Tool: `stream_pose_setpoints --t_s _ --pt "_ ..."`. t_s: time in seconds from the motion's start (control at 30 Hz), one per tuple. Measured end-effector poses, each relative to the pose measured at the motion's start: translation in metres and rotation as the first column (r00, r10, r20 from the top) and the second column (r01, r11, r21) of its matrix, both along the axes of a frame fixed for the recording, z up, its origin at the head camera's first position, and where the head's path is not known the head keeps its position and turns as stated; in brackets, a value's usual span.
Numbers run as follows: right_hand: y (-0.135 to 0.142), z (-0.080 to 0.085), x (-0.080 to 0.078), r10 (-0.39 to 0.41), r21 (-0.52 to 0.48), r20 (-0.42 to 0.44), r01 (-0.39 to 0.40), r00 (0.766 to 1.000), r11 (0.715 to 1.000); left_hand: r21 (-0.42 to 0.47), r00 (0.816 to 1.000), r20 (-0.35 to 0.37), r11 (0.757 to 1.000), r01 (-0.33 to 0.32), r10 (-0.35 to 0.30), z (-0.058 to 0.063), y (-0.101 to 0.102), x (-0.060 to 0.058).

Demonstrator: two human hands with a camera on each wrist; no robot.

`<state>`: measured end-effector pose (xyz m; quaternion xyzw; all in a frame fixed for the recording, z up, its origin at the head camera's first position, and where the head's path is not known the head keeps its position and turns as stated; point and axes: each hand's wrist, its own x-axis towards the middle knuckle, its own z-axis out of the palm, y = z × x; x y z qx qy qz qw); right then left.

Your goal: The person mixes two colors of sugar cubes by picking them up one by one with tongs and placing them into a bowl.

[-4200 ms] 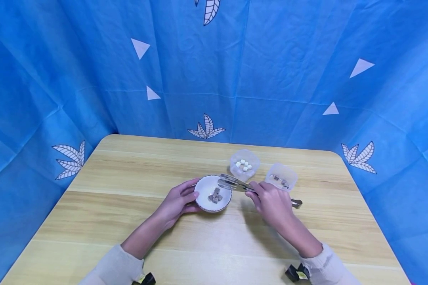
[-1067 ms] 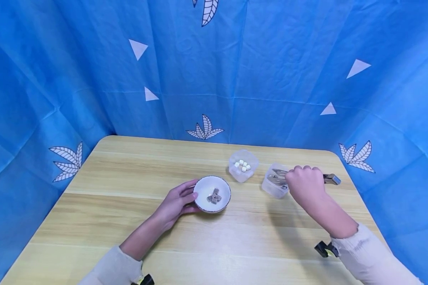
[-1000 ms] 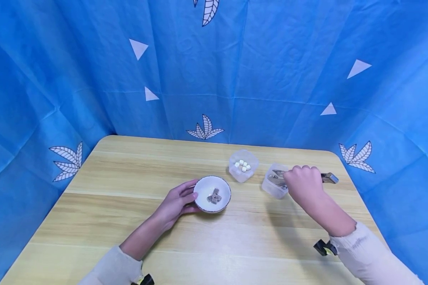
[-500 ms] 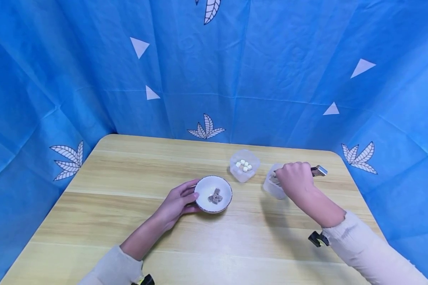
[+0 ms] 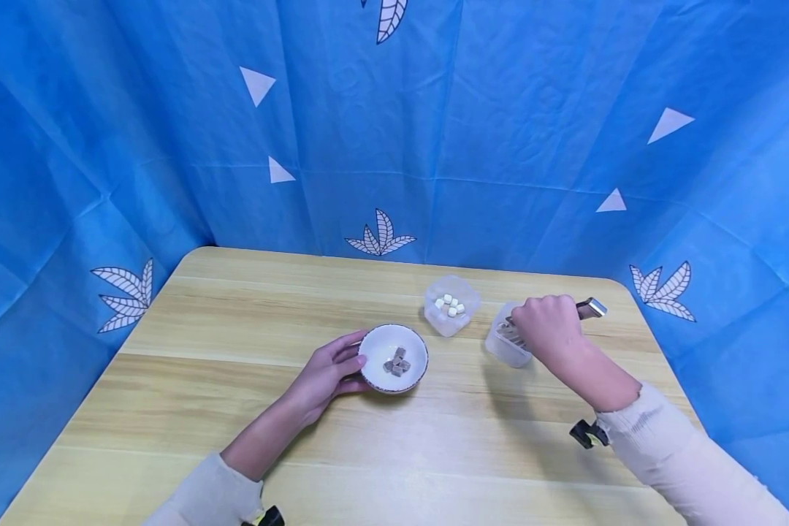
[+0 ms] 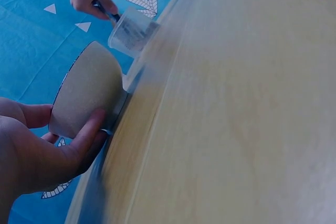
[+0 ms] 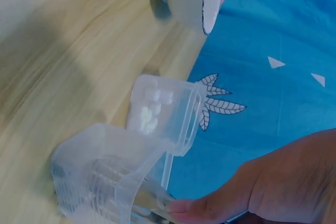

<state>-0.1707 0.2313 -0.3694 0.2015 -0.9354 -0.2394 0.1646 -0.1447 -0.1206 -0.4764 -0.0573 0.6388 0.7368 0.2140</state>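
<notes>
My left hand (image 5: 325, 376) grips the side of a white bowl (image 5: 376, 347) with a dark speckled rim, thumb at the rim and fingers along the outside. Several grey-brown cubes (image 5: 397, 367) lie together in the bowl. With my right hand (image 5: 549, 332) I hold metal tongs (image 5: 592, 308); their heads reach down inside a clear plastic container (image 5: 506, 352). In the right wrist view, the slotted heads (image 7: 107, 179) show through the container's wall. Dark pieces beside them are blurred by the plastic, and I cannot tell whether the tongs pinch any.
A second clear plastic container (image 5: 434, 319) holding several white cubes (image 5: 451, 311) stands just left of the first, behind the bowl. The wooden table (image 5: 237, 307) ends at a blue patterned cloth (image 5: 500, 146) at the back and sides.
My right hand has carried the tongs from above the bowl rightward to the right-hand container, and their heads have gone down inside it. The left hand and bowl stay put.
</notes>
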Motion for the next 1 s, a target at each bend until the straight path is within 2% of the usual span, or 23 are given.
stream_pose_setpoints --t_s 0.23,0.57,0.83,1.0 --pt "0.005 0.005 -0.010 0.032 0.024 0.039 -0.033 0.999 0.999 0.004 1.000 0.004 1.000 -0.004 0.004 0.000 0.000 0.000" --pt "0.017 0.007 -0.026 -0.001 0.066 0.148 -0.009 0.989 0.998 -0.007 1.000 0.001 1.000 -0.004 0.004 0.001 0.000 0.000" --pt "0.015 0.009 -0.027 -0.027 0.084 0.215 0.009 0.976 0.996 -0.002 1.000 -0.001 1.000 -0.003 0.003 0.001 0.000 0.001" --pt "0.017 0.007 -0.024 -0.007 0.055 0.197 -0.004 0.980 0.998 0.006 1.000 -0.001 1.000 -0.004 0.004 0.000 0.002 0.001"
